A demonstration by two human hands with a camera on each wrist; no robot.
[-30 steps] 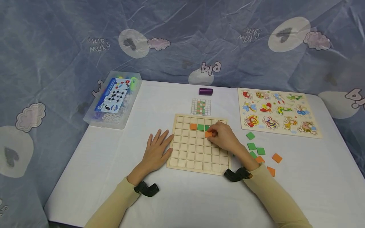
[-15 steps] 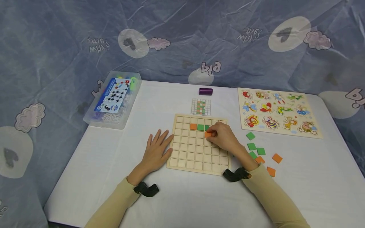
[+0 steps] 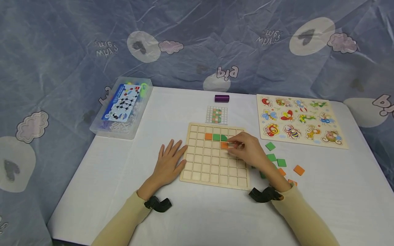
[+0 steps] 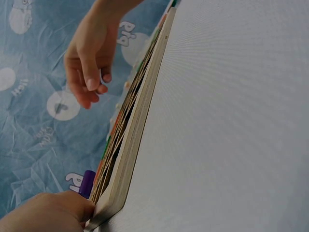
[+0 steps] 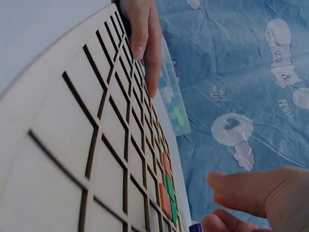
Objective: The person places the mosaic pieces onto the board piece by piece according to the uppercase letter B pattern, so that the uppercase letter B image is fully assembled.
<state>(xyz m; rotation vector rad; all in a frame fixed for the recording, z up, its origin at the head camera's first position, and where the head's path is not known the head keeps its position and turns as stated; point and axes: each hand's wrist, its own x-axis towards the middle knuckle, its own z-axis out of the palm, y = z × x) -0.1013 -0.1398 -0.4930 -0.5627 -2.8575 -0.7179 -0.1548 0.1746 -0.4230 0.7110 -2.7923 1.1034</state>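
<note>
A wooden grid board (image 3: 201,169) lies on the white table. In its second row sit an orange square tile (image 3: 208,136), a green square tile (image 3: 217,137) and a green round-cornered tile (image 3: 224,138); another orange tile (image 3: 224,145) lies directly below the last. My left hand (image 3: 167,164) lies flat with spread fingers, fingertips and thumb at the board's left edge. Just right of the lower orange tile is my right hand (image 3: 250,150), raised over the board, fingers loosely bent. The right wrist view shows a gap between this hand's thumb and fingers (image 5: 227,186), holding nothing.
Loose green tiles (image 3: 281,163) and orange tiles (image 3: 299,170) are scattered right of the board, some partly behind the right forearm. Behind the board are a pattern card (image 3: 217,115) and a purple cylinder (image 3: 222,98). A plastic box (image 3: 123,104) stands left, an insect puzzle (image 3: 301,121) right.
My right hand has let go of the orange tile and moved slightly right, uncovering it and the green round-cornered tile. The left hand has stayed put.
</note>
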